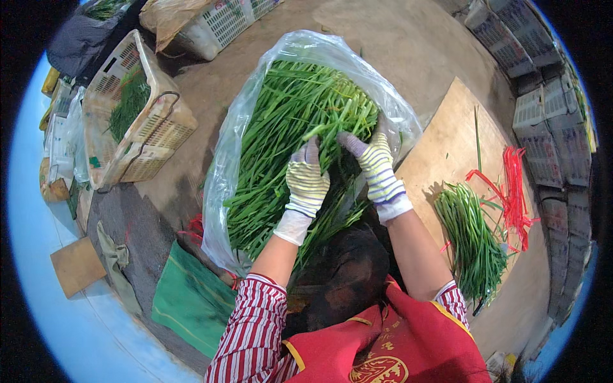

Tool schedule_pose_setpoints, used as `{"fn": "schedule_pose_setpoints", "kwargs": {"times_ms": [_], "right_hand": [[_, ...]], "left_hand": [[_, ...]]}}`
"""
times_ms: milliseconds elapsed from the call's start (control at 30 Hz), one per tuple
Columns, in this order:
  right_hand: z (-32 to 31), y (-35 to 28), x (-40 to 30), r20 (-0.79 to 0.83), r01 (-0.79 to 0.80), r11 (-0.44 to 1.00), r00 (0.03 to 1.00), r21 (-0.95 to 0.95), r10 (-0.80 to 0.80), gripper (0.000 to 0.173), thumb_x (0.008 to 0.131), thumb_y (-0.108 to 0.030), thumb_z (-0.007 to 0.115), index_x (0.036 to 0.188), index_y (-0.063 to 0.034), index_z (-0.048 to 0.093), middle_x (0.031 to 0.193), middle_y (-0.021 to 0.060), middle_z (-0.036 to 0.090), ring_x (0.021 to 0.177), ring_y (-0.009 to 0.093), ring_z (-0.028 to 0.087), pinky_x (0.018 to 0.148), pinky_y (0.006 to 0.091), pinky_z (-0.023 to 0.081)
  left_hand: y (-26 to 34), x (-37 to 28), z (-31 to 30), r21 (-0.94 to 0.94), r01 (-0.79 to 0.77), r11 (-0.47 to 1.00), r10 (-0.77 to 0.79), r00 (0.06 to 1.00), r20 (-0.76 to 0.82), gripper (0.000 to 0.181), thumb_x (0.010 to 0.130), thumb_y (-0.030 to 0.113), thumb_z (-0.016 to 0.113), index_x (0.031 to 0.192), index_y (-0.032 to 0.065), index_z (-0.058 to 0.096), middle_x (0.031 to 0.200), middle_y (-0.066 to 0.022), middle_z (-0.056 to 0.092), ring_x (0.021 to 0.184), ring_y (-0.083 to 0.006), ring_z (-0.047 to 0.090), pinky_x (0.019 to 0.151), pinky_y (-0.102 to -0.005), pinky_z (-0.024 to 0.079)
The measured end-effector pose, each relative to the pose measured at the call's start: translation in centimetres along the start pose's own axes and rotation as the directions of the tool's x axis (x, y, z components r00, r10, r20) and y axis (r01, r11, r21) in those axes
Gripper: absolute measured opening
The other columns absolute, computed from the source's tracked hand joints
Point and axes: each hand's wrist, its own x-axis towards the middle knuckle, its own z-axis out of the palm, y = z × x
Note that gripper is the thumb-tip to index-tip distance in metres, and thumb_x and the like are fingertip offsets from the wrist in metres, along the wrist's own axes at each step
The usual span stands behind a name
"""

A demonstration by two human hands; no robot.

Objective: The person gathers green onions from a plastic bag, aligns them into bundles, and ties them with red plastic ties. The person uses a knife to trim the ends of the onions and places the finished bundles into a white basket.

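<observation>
Green leafy stalks, likely Chinese chives (297, 115), fill a large clear plastic bag (225, 158) in front of me. My left hand (309, 179), in a striped knit glove with grey fingertips, touches the stalks near their pale ends; whether it grips any is hidden. My right hand (376, 160), gloved alike, reaches in at the bag's right side, its thumb against the stalk ends and its fingers mostly hidden. To the right, a bundle of green stalks (471, 239) lies on a wooden board (431, 158), beside red plastic strips (515, 196).
A cream plastic crate (165, 139) holding greens stands at the upper left. A green cloth (191, 297) lies at lower left, near a brown square board (78, 267). Stacked crates (550, 134) line the far right, and another crate (222, 26) stands at the top.
</observation>
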Motion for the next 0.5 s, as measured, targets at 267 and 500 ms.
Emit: {"fn": "schedule_pose_setpoints", "kwargs": {"times_ms": [267, 500], "right_hand": [[-1.5, 1.4, 0.7, -0.116, -0.118, 0.990, 0.985, 0.083, 0.127, 0.074, 0.064, -0.010, 0.081, 0.124, 0.0028, 0.040, 0.113, 0.0125, 0.058, 0.098, 0.021, 0.057, 0.086, 0.0321, 0.047], [-1.8, 2.1, -3.5, -0.153, 0.015, 0.922, 0.987, 0.387, 0.048, 0.067, 0.069, -0.001, 0.074, 0.126, -0.0016, 0.039, 0.116, 0.0096, 0.054, 0.103, 0.020, 0.054, 0.088, 0.0309, 0.047]], "left_hand": [[0.0, 0.8, -1.1, -0.121, -0.045, 0.992, 0.065, 0.984, 0.168, 0.090, 0.065, 0.025, 0.076, 0.137, 0.0003, 0.028, 0.125, -0.0239, 0.044, 0.116, -0.0379, 0.044, 0.098, -0.0480, 0.037], [0.9, 7.1, -3.0, -0.376, -0.184, 0.908, 0.281, 0.933, 0.223, 0.046, 0.076, 0.006, 0.063, 0.120, 0.0053, 0.054, 0.116, -0.0167, 0.056, 0.104, -0.0372, 0.053, 0.091, -0.0426, 0.043]]}}
